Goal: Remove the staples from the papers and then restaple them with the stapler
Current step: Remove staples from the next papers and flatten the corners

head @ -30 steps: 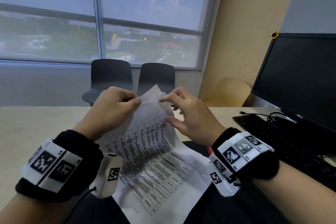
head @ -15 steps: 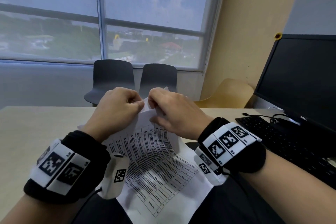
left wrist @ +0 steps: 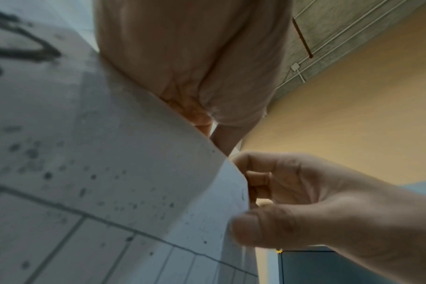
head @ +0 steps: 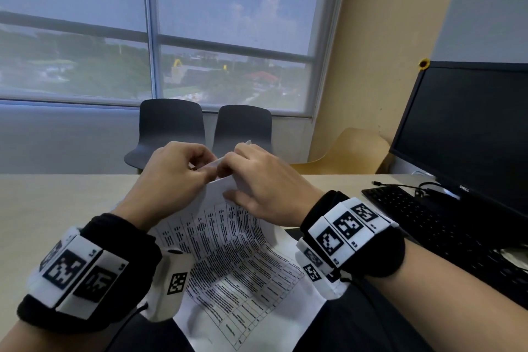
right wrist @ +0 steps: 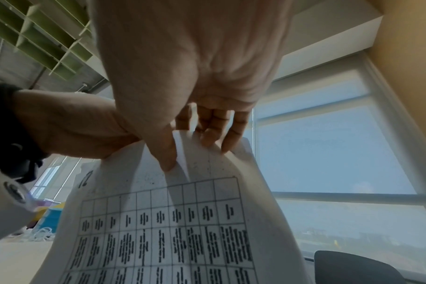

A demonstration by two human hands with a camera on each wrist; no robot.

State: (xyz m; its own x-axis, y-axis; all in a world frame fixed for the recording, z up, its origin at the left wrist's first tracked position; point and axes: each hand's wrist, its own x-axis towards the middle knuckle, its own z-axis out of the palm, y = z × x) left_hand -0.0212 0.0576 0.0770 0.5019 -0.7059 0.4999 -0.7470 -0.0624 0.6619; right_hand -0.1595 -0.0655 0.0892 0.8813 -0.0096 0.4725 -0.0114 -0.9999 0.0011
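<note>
The stapled papers [head: 228,251] (white, printed with a table grid) curl lengthwise away from the person, the far corner raised and pinched by left hand [head: 171,174] and right hand [head: 265,186].

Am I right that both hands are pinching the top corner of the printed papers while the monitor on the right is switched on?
Not quite: in the head view the monitor is dark, not on. The left hand and right hand do pinch the papers at the top corner.

Both hands [head: 225,171] hide the papers' [head: 228,254] top corner (staple unseen).
</note>
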